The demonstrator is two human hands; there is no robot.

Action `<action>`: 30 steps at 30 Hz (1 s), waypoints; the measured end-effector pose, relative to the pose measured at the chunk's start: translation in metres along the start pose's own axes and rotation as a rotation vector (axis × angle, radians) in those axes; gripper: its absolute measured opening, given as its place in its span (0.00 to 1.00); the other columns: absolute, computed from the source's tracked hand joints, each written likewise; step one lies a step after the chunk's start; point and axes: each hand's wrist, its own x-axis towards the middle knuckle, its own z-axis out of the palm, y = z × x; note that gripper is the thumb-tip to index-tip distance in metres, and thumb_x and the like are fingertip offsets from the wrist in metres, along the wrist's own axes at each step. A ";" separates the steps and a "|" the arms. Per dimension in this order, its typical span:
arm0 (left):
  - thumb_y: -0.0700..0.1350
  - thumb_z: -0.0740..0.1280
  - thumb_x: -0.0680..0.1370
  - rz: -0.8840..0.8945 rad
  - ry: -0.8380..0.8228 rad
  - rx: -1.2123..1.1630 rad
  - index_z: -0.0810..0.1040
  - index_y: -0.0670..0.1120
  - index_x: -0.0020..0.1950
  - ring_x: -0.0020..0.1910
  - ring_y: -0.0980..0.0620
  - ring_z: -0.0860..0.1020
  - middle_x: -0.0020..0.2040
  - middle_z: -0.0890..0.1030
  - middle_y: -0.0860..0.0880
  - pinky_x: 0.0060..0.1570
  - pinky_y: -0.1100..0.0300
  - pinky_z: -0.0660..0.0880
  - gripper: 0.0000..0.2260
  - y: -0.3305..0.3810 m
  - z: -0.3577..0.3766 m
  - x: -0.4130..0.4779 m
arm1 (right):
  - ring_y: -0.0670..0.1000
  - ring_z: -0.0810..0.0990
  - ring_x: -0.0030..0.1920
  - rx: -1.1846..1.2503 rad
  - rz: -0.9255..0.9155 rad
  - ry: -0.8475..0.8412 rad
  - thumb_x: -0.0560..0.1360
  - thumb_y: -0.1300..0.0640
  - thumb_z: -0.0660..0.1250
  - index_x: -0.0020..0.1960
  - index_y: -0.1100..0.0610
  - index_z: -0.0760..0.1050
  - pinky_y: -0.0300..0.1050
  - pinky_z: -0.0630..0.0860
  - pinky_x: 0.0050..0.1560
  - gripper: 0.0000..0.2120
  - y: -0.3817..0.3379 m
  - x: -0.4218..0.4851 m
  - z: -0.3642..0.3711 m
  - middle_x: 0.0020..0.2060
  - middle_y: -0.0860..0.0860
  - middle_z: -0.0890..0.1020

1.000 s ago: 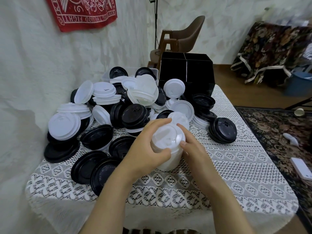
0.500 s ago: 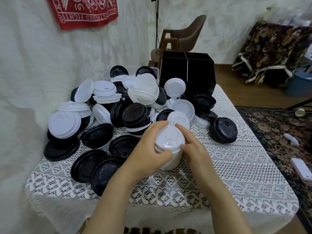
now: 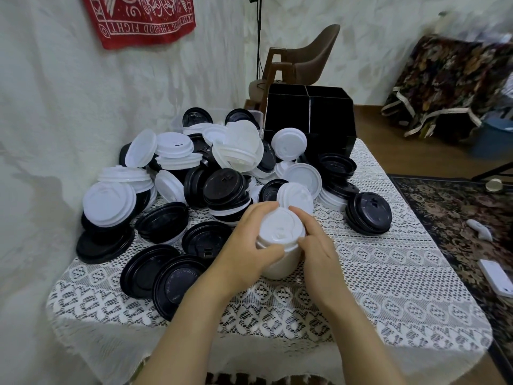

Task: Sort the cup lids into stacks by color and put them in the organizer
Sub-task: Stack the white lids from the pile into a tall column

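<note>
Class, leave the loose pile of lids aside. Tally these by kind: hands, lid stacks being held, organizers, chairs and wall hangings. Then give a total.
Hands: 2, left hand and right hand
white lid stack, held: 1
black organizer: 1
brown chair: 1
red wall hanging: 1
Total: 6

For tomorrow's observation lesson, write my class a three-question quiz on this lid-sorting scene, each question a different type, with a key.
1. True or false: the left hand and the right hand both hold the white lid stack.
2. Where does the black organizer stand? A) at the far end of the table B) on the floor C) on the chair
3. Fill in: the two flat lids beside the left forearm are ___.
Key: 1 true; 2 A; 3 black.
</note>
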 end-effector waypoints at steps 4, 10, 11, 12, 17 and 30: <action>0.46 0.63 0.66 -0.014 -0.017 0.002 0.64 0.57 0.65 0.61 0.72 0.64 0.63 0.64 0.66 0.52 0.80 0.62 0.28 0.002 -0.001 -0.001 | 0.36 0.77 0.54 0.002 0.000 -0.005 0.70 0.55 0.53 0.66 0.50 0.72 0.28 0.73 0.49 0.25 -0.001 -0.001 0.000 0.58 0.45 0.79; 0.51 0.64 0.67 -0.054 -0.057 0.000 0.61 0.62 0.67 0.64 0.68 0.66 0.64 0.65 0.68 0.55 0.75 0.67 0.29 0.005 -0.007 -0.003 | 0.32 0.75 0.58 0.068 -0.007 -0.081 0.70 0.54 0.60 0.64 0.37 0.69 0.28 0.73 0.50 0.24 -0.008 -0.005 -0.002 0.64 0.37 0.73; 0.53 0.64 0.67 -0.069 -0.067 -0.005 0.61 0.63 0.68 0.65 0.66 0.67 0.65 0.66 0.66 0.57 0.72 0.68 0.30 0.006 -0.008 -0.004 | 0.33 0.74 0.59 0.048 -0.015 -0.096 0.70 0.53 0.61 0.64 0.36 0.70 0.29 0.73 0.51 0.24 -0.010 -0.004 -0.002 0.65 0.37 0.72; 0.54 0.65 0.66 -0.088 -0.079 -0.009 0.61 0.63 0.70 0.65 0.64 0.68 0.67 0.66 0.63 0.60 0.68 0.69 0.32 0.007 -0.010 -0.004 | 0.33 0.72 0.61 0.005 -0.024 -0.107 0.70 0.52 0.62 0.63 0.36 0.72 0.30 0.73 0.52 0.23 -0.010 -0.004 -0.001 0.66 0.36 0.71; 0.38 0.65 0.76 -0.016 -0.039 0.174 0.62 0.59 0.74 0.58 0.77 0.65 0.64 0.65 0.67 0.52 0.84 0.61 0.30 0.027 -0.030 -0.010 | 0.29 0.68 0.61 -0.081 -0.028 -0.097 0.69 0.49 0.63 0.61 0.39 0.76 0.32 0.71 0.56 0.21 -0.008 0.000 -0.002 0.66 0.32 0.68; 0.43 0.66 0.75 -0.368 0.687 0.859 0.64 0.42 0.74 0.74 0.39 0.57 0.75 0.60 0.39 0.68 0.42 0.61 0.27 -0.033 -0.123 -0.021 | 0.25 0.68 0.55 -0.118 -0.030 -0.107 0.69 0.48 0.61 0.61 0.38 0.74 0.20 0.67 0.44 0.20 -0.010 -0.003 -0.003 0.66 0.32 0.66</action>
